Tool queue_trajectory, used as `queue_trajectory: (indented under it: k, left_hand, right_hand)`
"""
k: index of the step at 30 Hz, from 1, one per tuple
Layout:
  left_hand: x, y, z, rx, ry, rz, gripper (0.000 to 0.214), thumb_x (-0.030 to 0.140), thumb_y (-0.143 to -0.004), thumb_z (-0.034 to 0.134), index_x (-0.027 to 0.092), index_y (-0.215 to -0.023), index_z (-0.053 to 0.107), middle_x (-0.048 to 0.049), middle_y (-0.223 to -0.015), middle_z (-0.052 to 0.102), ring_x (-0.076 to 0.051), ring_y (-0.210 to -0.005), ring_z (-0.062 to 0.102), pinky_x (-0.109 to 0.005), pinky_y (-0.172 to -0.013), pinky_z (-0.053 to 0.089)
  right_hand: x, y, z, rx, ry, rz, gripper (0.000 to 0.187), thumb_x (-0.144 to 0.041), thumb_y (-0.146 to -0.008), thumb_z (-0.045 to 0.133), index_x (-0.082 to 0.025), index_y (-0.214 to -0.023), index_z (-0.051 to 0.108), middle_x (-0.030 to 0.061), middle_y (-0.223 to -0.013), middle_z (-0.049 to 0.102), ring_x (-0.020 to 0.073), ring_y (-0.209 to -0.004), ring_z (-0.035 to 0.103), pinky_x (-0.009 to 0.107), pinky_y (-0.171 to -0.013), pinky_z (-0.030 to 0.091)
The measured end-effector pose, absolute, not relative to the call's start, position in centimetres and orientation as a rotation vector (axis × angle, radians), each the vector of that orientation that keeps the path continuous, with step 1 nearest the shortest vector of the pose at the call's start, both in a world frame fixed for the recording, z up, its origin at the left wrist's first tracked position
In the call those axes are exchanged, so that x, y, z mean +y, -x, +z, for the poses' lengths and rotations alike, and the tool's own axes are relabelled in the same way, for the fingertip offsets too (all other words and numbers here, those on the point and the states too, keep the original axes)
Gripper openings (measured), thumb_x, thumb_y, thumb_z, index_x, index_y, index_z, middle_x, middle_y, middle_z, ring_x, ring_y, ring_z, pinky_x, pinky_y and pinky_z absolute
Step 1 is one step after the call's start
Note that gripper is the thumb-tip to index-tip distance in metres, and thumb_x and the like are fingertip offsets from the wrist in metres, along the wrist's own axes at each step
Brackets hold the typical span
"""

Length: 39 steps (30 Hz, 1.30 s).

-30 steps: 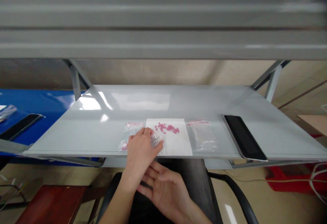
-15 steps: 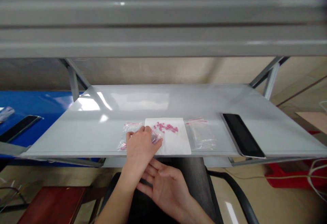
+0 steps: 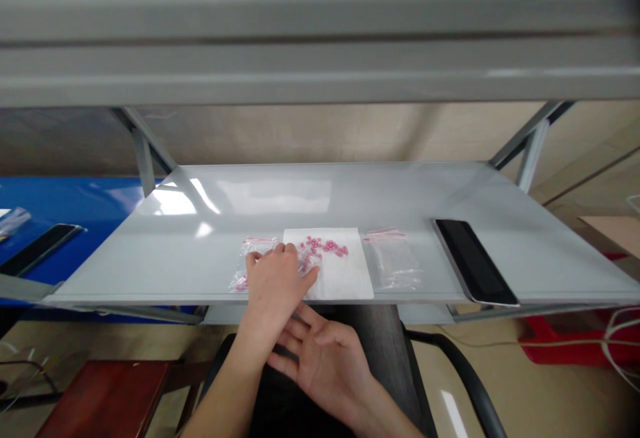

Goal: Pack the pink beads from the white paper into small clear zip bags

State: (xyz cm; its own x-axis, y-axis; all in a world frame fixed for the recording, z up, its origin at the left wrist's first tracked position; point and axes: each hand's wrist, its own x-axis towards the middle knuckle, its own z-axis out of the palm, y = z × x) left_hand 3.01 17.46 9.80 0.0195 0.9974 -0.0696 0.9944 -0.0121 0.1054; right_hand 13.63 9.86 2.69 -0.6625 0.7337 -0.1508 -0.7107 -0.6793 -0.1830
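My left hand (image 3: pixel 274 277) reaches onto the front of the grey table, back of the hand up. Its fingers curl over a clear zip bag (image 3: pixel 311 266) with pink beads showing through, which crumples beside the thumb; the fingertips are hidden. Another clear zip bag (image 3: pixel 243 249), with some pink at its lower corner, lies partly under this hand. Loose pink beads (image 3: pixel 330 246) are scattered on a white paper sheet (image 3: pixel 353 278). Below the table edge my right hand (image 3: pixel 333 365) rests palm up, open and holding nothing, its fingertips behind the left wrist.
Right of the paper lie clear zip bags (image 3: pixel 395 261) with red seals. A dark-screened tablet (image 3: pixel 475 261) sits farther right. A grey shelf beam (image 3: pixel 320 71) crosses overhead. On the left are a blue table (image 3: pixel 115 195) with another dark device (image 3: pixel 37 249) and a reddish-brown stool (image 3: pixel 103 398).
The view has tipped slightly, so the table sits a little higher in the picture. Both hands keep nearly the same pose, with only a slight shift of the left fingers.
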Motion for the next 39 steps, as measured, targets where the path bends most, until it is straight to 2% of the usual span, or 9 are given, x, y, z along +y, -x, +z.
queue_trajectory:
  k: [7,13,30,39]
  left_hand:
    - [18.3,-3.0,10.2,2.093,-2.172,-0.044,0.047,0.052,-0.090,0.055,0.010,-0.104,0.071,-0.0166,-0.100,0.076,-0.037,-0.095,0.073,-0.055,-0.098,0.044]
    - [18.5,-2.8,10.3,2.084,-2.154,-0.073,0.048,0.052,-0.090,0.055,0.009,-0.106,0.070,-0.0170,-0.101,0.075,-0.039,-0.095,0.073,-0.051,-0.089,0.051]
    - [18.9,-2.5,10.6,2.071,-2.220,-0.065,0.042,0.046,-0.088,0.063,0.011,-0.109,0.070,-0.0160,-0.105,0.075,-0.039,-0.104,0.070,-0.053,-0.095,0.045]
    - [18.8,-2.1,10.9,2.045,-2.245,-0.066,0.040,0.045,-0.084,0.067,0.012,-0.107,0.071,-0.0151,-0.105,0.075,-0.039,-0.104,0.070,-0.053,-0.093,0.046]
  right_hand:
    - [9.9,-13.5,2.5,-0.159,0.276,2.303,0.056,-0.013,-0.065,0.062,-0.016,-0.121,0.068,0.0114,-0.119,0.073,0.0257,-0.112,0.063,0.040,-0.096,0.045]
    - [9.8,-13.5,2.7,-0.204,0.261,2.305,0.062,-0.014,-0.065,0.062,-0.018,-0.127,0.065,0.0111,-0.120,0.072,0.0254,-0.114,0.063,0.040,-0.096,0.046]
    - [9.8,-13.7,2.3,-0.176,0.291,2.323,0.063,-0.014,-0.067,0.063,-0.016,-0.130,0.064,0.0131,-0.122,0.073,0.0262,-0.114,0.065,0.040,-0.096,0.045]
    - [9.5,-13.6,1.8,-0.211,0.412,2.262,0.060,-0.012,-0.066,0.069,-0.010,-0.126,0.070,0.0153,-0.121,0.074,0.0272,-0.109,0.069,0.038,-0.095,0.047]
